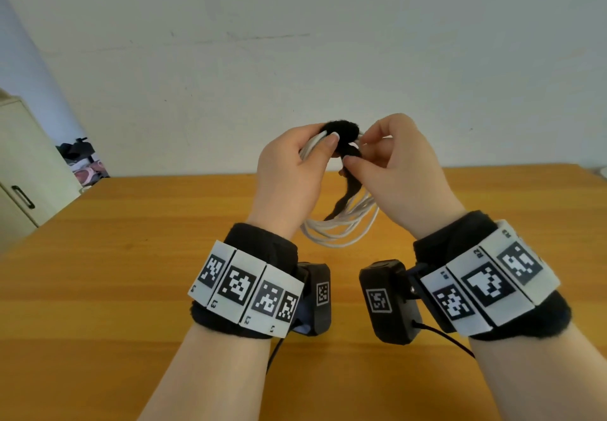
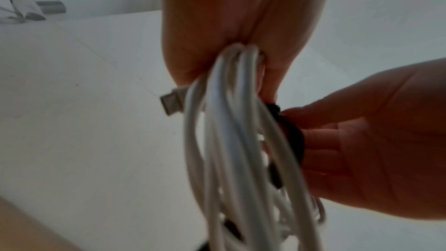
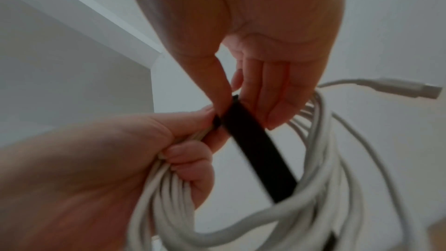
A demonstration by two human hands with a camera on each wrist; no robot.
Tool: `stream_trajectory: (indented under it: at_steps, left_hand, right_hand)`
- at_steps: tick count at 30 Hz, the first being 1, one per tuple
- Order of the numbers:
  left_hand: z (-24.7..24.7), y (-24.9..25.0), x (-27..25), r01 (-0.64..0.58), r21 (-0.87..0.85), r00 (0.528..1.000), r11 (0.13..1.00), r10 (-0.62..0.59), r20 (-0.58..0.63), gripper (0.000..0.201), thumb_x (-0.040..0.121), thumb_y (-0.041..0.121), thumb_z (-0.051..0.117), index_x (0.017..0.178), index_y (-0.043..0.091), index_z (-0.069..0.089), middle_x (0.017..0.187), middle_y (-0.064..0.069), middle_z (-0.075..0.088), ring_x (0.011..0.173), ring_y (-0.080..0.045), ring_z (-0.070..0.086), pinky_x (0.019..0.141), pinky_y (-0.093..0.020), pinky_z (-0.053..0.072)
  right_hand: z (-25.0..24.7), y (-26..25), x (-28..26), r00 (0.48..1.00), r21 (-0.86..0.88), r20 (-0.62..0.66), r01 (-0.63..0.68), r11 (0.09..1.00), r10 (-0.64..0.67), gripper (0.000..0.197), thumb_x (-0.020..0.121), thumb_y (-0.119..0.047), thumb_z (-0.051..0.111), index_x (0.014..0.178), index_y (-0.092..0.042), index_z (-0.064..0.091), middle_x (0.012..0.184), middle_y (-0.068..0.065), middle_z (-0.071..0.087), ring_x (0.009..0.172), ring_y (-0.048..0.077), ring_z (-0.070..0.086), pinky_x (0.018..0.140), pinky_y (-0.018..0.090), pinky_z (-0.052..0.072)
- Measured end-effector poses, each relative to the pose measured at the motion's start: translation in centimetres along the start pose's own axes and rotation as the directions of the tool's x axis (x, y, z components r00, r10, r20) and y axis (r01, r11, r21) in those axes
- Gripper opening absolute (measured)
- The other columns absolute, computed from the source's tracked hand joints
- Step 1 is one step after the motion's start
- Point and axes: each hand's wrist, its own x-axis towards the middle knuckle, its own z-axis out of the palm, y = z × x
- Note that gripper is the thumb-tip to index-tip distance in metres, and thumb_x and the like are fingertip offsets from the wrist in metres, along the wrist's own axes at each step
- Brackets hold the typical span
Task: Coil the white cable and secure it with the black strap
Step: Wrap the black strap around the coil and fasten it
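Coiling looks done: the thin white round cable (image 1: 341, 223) is gathered into several loops, bunched at the top in my left hand (image 1: 289, 171), with the rest of the coil hanging down above the orange wooden desk (image 1: 131, 273). My left hand's fingers are curled round the bundle, thumb pressed on top.

Strapping is in progress. The flat black fabric strap (image 3: 255, 150) goes over the top of the bundle, and its loose tail hangs down through the middle of the coil. My right hand (image 1: 394, 164) pinches the strap between thumb and forefinger just beside my left thumb; the other fingers are half relaxed.

One metal plug end (image 3: 410, 89) sticks out free on the far side of the coil, not tucked in.

Left to do, as I judge it: pull the tail snug round the bundle and press it onto itself to close. Can't tell from these views whether any wrap has gripped yet. Loops sit uneven and could slip if I loosen my left hand first.
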Motion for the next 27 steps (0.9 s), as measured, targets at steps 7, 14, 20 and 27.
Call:
stream_trajectory:
  at_steps: [7,14,20,27]
  left_hand:
    - [0.2,-0.2,0.0,-0.028,0.029,1.000,0.999,0.028,-0.003,0.027,0.096,0.018,0.049,0.116,0.020,0.066,0.093,0.018,0.063,0.081,0.021,0.054,0.073,0.005,0.035]
    - [0.2,-0.5,-0.1,-0.037,0.122,0.999,0.992,0.040,-0.024,0.026,0.094,0.020,0.051,0.115,0.018,0.067,0.105,0.005,0.069,0.092,0.003,0.057,0.076,0.005,0.036]
    - [0.2,-0.6,0.0,-0.042,0.212,0.999,0.976,0.042,0.002,0.025,0.094,0.021,0.052,0.112,0.019,0.069,0.104,0.005,0.069,0.092,-0.002,0.057,0.075,-0.003,0.036]
    - [-0.1,0.9,-0.2,-0.088,0.136,0.983,0.987,0.064,0.174,0.022,0.092,0.018,0.054,0.108,0.020,0.070,0.093,0.011,0.065,0.085,0.002,0.056,0.073,0.000,0.036]
  right_hand:
    - [0.0,0.1,-0.1,0.999,-0.115,-0.030,0.012,0.993,-0.015,0.025,0.085,-0.020,0.063,0.108,-0.017,0.054,0.086,-0.007,0.060,0.075,0.006,0.057,0.065,0.018,0.047]
    - [0.3,0.4,-0.2,0.983,-0.419,-0.001,0.168,0.892,-0.185,0.023,0.088,-0.024,0.059,0.109,-0.023,0.069,0.104,0.002,0.069,0.096,0.019,0.062,0.077,0.025,0.046]
    - [-1.1,-0.3,0.1,0.928,-0.404,-0.058,0.316,0.858,-0.369,0.014,0.087,-0.018,0.060,0.092,-0.015,0.073,0.085,0.003,0.063,0.076,0.012,0.052,0.063,0.010,0.035]
    - [-2.3,0.7,0.7,0.905,-0.321,-0.230,0.277,0.905,-0.359,0.014,0.084,-0.021,0.063,0.094,-0.020,0.074,0.088,0.000,0.057,0.081,0.008,0.050,0.068,-0.001,0.034]
